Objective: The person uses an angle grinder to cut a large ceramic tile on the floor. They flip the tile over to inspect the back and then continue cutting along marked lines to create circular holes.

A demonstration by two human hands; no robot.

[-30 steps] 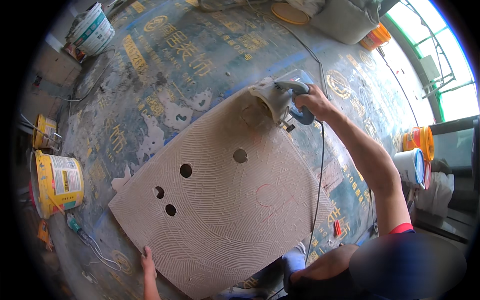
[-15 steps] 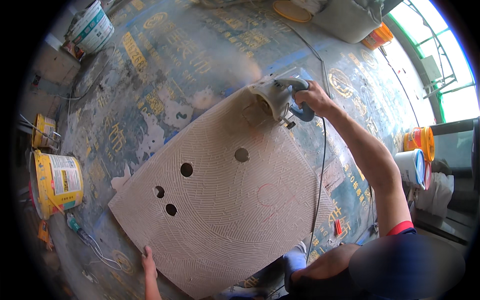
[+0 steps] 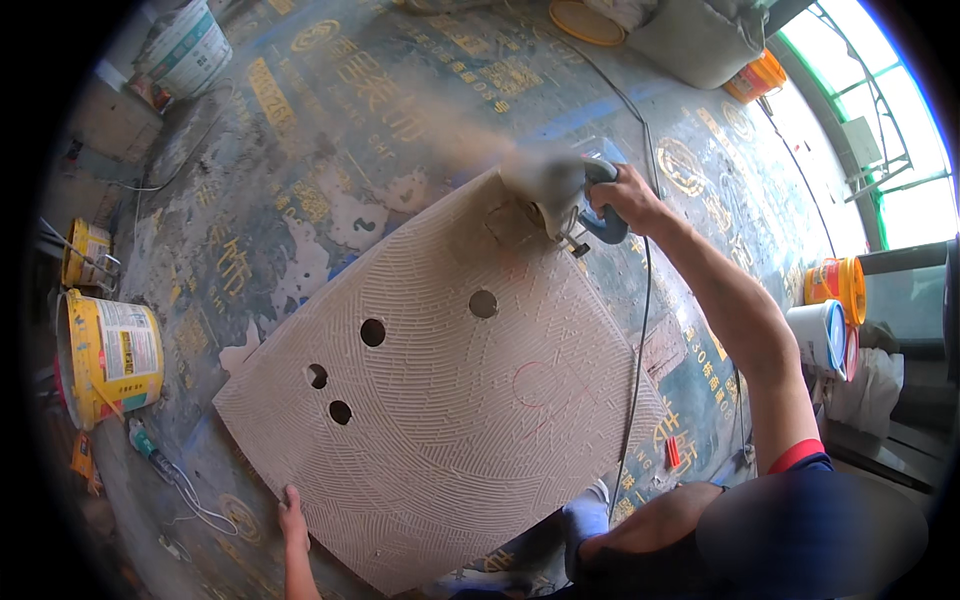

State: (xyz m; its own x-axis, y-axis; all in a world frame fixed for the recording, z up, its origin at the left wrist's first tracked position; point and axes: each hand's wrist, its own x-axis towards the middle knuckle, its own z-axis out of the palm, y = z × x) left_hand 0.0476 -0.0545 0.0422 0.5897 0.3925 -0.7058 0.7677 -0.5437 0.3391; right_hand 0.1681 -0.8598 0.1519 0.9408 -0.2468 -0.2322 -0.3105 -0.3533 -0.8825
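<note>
A large tile (image 3: 470, 420), its upturned face covered in combed grey-beige ridges, lies tilted across the middle. Several round holes pierce it, and a red circle is drawn on its right part. At the far corner, my right hand (image 3: 628, 200) grips the grey-blue handle of a handheld power saw (image 3: 548, 190). Dust streams off beyond the saw, whose body is blurred; the blade's contact with the tile cannot be made out. My left hand (image 3: 293, 520) is closed on the tile's near left edge, some fingers hidden.
A dark power cord (image 3: 640, 360) passes over the tile's right side. Yellow buckets (image 3: 120, 355) and a teal power tool (image 3: 150, 450) are at the left. Orange (image 3: 838, 285) and white buckets (image 3: 820, 333) stand right. A small red object (image 3: 673, 452) lies near the tile.
The whole view has shifted very slightly. Both hands keep their holds, the saw staying at the far corner, while the dust plume beyond it has changed shape.
</note>
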